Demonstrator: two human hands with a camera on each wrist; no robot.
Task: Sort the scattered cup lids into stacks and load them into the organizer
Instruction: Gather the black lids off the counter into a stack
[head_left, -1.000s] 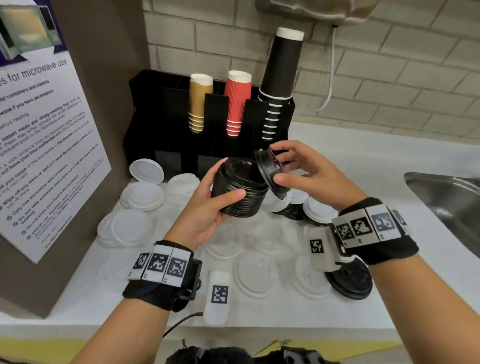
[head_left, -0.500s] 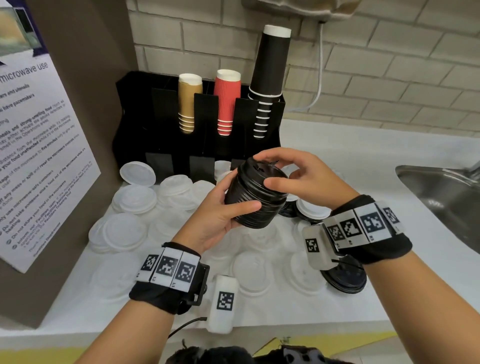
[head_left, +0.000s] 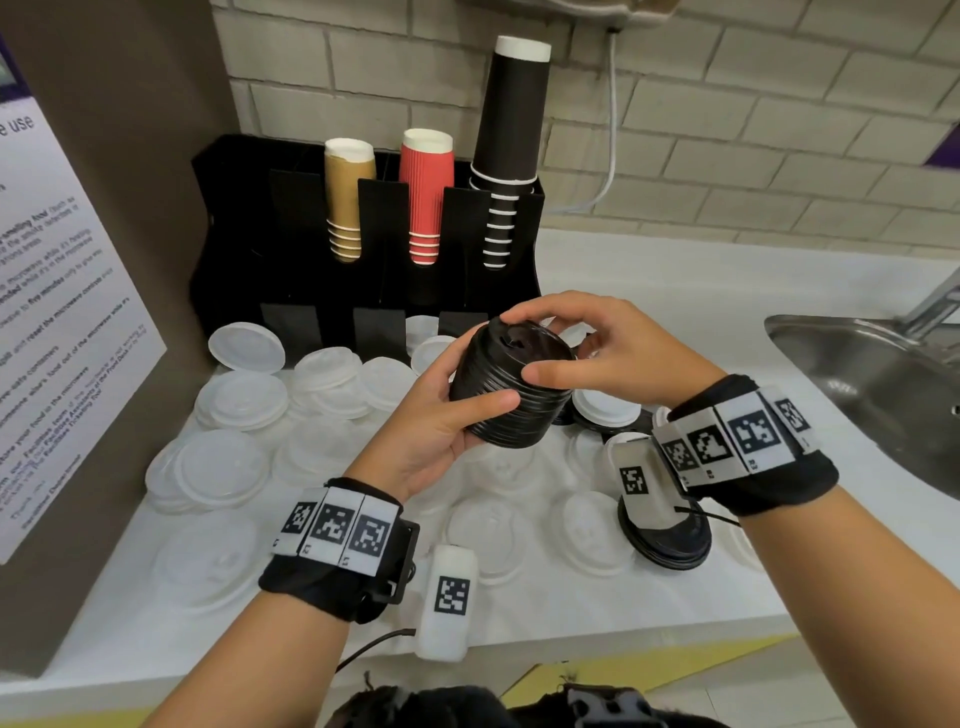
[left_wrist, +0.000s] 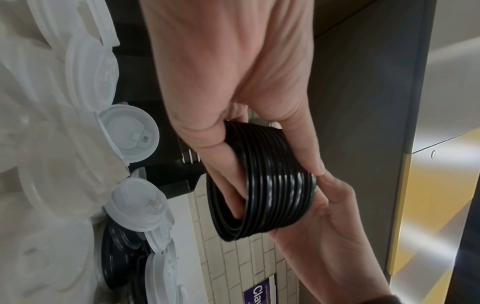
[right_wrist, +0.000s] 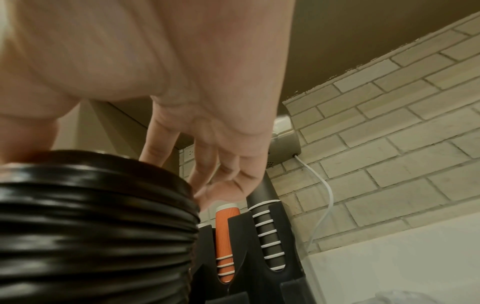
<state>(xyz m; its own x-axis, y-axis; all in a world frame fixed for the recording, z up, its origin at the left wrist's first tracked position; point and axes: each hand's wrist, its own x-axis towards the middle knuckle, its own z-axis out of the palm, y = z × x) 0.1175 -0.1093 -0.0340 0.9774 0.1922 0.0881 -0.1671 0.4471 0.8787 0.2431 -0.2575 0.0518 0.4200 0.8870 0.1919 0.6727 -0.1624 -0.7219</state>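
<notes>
A tall stack of black cup lids (head_left: 511, 387) hangs above the counter, tilted toward the right. My left hand (head_left: 441, 421) grips its lower part, thumb across the ribbed side (left_wrist: 275, 197). My right hand (head_left: 587, 345) curls over the top lid, thumb on the side and fingers on the far rim (right_wrist: 98, 216). Behind stands the black organizer (head_left: 234, 244), with gold, red and black cups in its upper slots. White lids (head_left: 244, 402) lie scattered on the counter. A second small pile of black lids (head_left: 670, 540) sits under my right wrist.
A steel sink (head_left: 878, 384) with a tap lies at the right. On the left, a brown cabinet side carries a printed notice (head_left: 57, 312). A brick wall with a white cable (head_left: 613, 135) runs behind the organizer. The counter's front edge is near my forearms.
A second ago my right hand held one black lid tilted beside the stack. That lid now sits on top, and the right hand presses around it. The view shifted slightly.
</notes>
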